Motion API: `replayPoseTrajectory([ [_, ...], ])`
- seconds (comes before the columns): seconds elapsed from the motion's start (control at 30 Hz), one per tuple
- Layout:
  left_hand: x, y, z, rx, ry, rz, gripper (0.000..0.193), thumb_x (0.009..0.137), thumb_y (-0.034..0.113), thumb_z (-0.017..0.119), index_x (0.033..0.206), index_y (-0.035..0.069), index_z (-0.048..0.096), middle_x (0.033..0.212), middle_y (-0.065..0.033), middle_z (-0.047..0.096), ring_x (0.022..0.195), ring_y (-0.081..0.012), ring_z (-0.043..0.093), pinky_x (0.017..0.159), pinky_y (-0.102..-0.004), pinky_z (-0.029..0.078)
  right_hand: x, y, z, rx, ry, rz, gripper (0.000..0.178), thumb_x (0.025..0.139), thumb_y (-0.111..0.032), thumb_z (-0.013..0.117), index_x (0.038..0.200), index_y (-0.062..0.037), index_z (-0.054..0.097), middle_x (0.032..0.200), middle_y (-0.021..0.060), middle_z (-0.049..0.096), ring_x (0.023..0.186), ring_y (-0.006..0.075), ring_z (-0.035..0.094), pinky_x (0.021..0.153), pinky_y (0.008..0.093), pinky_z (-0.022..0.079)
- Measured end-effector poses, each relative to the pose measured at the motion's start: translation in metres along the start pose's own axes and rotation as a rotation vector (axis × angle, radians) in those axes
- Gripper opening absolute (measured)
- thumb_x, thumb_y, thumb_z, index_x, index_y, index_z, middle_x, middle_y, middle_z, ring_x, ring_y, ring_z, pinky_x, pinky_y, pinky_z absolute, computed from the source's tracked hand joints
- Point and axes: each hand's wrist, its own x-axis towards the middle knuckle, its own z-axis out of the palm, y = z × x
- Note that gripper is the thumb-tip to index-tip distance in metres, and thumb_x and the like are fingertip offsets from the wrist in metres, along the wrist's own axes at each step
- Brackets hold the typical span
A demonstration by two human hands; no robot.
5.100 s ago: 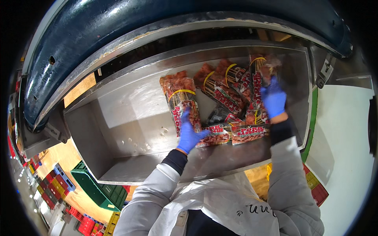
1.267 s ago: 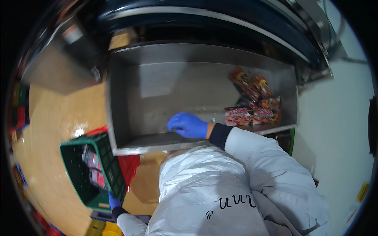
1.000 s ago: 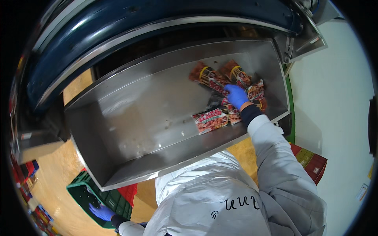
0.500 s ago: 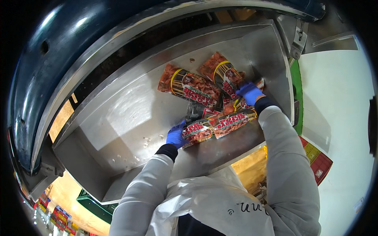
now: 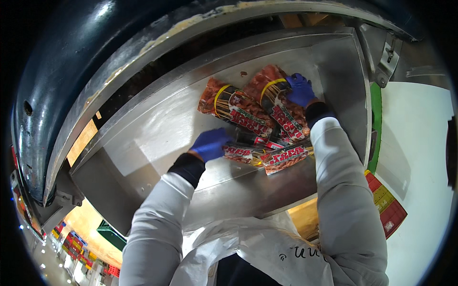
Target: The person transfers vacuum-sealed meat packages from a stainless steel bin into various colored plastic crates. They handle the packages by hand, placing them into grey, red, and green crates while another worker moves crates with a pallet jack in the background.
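Observation:
Clear plastic bags of skewered red meat lie bunched in a stainless steel trough. One bag is slanted at the far left of the group, and another bag lies to its right. My right hand, in a blue glove, rests on that right bag's edge with its fingers spread. Two more bags lie nearer me, a left one and a right one. My left hand, gloved the same, is at the left end of the nearer left bag; blur hides its fingers. Dark packaging shows between the bags.
The steel trough's walls surround the bags. A large dark blue curved machine body arches over the far left. At the right stands a white surface with a green edge, beside red and yellow crates. A green crate sits lower left.
My right hand has moved away from me, onto the far right bag, which now lies straighter. My left hand has shifted slightly left and up. The nearer bags have moved and turned a little.

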Motion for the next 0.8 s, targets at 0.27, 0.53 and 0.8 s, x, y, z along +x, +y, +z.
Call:
replayPoseTrajectory([
  [0.27, 0.085, -0.043, -0.052, -0.339, 0.155, 0.026, 0.052, 0.070, 0.012, 0.079, 0.120, 0.013, 0.065, 0.112, -0.0127, 0.065, 0.110, -0.0332, 0.060, 0.098, -0.0417, 0.047, -0.021, -0.012, 0.020, 0.319, 0.114, 0.052, 0.083, 0.070, -0.041, 0.082, 0.137, -0.0087, 0.045, 0.122, 0.0201, 0.062, 0.116, 0.0355, 0.059, 0.096, 0.0409, 0.048],
  [0.53, 0.087, -0.001, 0.005, -0.342, 1.082, -0.966, 0.082, 0.073, 0.026, 0.083, 0.142, 0.006, 0.045, 0.137, -0.0139, 0.047, 0.119, -0.0305, 0.053, 0.107, -0.0428, 0.037, -0.055, 0.072, 0.045, 0.587, 0.010, 0.266, 0.061, 0.072, -0.036, 0.079, 0.122, -0.0059, 0.062, 0.112, 0.0207, 0.068, 0.097, 0.0317, 0.069, 0.085, 0.0397, 0.053],
  [0.8, 0.127, -0.001, 0.094, -2.155, 0.788, -0.742, 0.079, 0.074, 0.028, 0.084, 0.139, 0.005, 0.047, 0.129, -0.0111, 0.058, 0.113, -0.0246, 0.059, 0.096, -0.0409, 0.049, -0.062, 0.101, 0.072, 1.097, 0.012, 0.197, 0.058, 0.069, -0.024, 0.086, 0.118, -0.0033, 0.062, 0.105, 0.0073, 0.069, 0.094, 0.0175, 0.065, 0.086, 0.0344, 0.053],
])
